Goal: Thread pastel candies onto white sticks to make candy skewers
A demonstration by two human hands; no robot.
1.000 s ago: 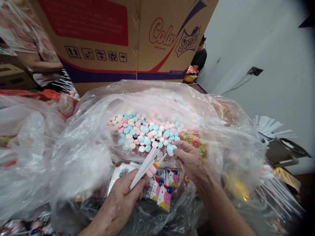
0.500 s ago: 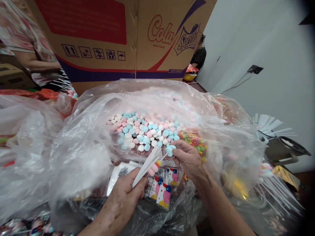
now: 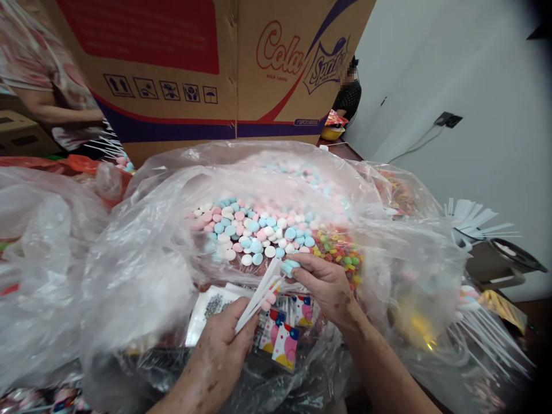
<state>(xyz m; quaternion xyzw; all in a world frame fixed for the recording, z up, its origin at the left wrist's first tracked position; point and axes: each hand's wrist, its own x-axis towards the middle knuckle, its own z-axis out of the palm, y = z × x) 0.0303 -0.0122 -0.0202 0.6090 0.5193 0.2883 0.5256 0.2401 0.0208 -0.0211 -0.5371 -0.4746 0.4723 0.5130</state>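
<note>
My left hand (image 3: 230,339) is closed around several white sticks (image 3: 257,299) that point up and right. Pink pieces (image 3: 269,300) show on a stick beside them. With thumb and fingers, my right hand (image 3: 321,279) pinches light blue candies (image 3: 290,268) close to the stick tips. Pink, white and blue round candies (image 3: 254,233) lie in an open clear plastic bag (image 3: 172,190) beyond my hands. Small colourful ring candies (image 3: 340,250) sit to their right. Under my hands are printed packets (image 3: 285,345) with coloured dots and a white packet (image 3: 207,307).
A big cardboard box (image 3: 172,52) stands behind the bag. At the right are a container of white sticks (image 3: 470,221) and a bundle of sticks with candies (image 3: 487,322). One person (image 3: 43,86) is at the far left, another (image 3: 350,95) behind the box.
My right hand has moved left and slightly down with the blue candies, nearer the stick tips. My left hand still grips the sticks, and the view has shifted slightly.
</note>
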